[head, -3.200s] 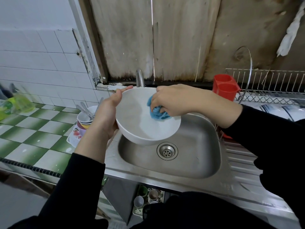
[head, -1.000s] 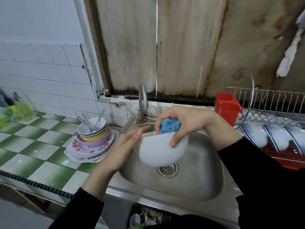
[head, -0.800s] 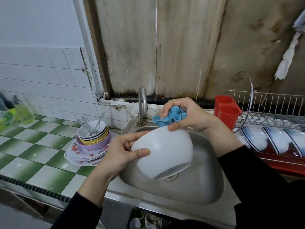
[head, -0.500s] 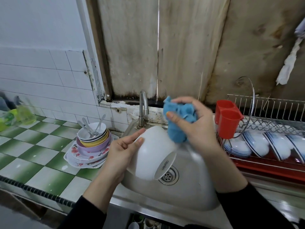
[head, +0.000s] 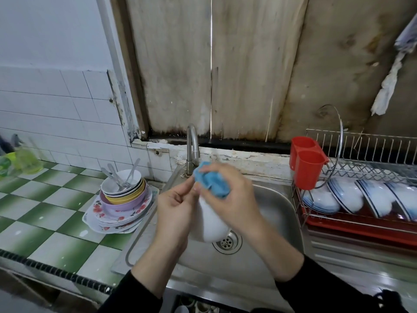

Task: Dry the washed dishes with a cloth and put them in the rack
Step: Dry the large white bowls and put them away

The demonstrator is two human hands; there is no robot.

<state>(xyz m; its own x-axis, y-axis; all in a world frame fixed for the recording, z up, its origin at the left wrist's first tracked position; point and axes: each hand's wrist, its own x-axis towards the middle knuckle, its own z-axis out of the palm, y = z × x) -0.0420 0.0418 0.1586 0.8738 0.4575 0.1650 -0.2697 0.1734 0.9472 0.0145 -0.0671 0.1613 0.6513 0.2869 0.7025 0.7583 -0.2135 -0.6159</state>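
Observation:
Over the steel sink [head: 277, 213] I hold a white bowl [head: 212, 224], mostly hidden between my hands. My left hand [head: 174, 211] grips its left side with curled fingers. My right hand [head: 228, 197] holds a bunched blue cloth [head: 211, 185] against the bowl's top. To the right stands the wire dish rack [head: 365, 154] with several blue-rimmed white bowls [head: 361, 197] leaning in its lower tier.
A stack of plates and bowls with spoons [head: 123, 197] sits on the green-and-white tiled counter [head: 45, 213] left of the sink. The tap [head: 192, 150] rises behind my hands. A red cutlery holder [head: 305, 163] hangs on the rack's left end. A green bottle [head: 24, 159] stands far left.
The bowl has turned from tilted with its base showing to nearly hidden between my hands. My right hand with the cloth came down from above onto the bowl's top.

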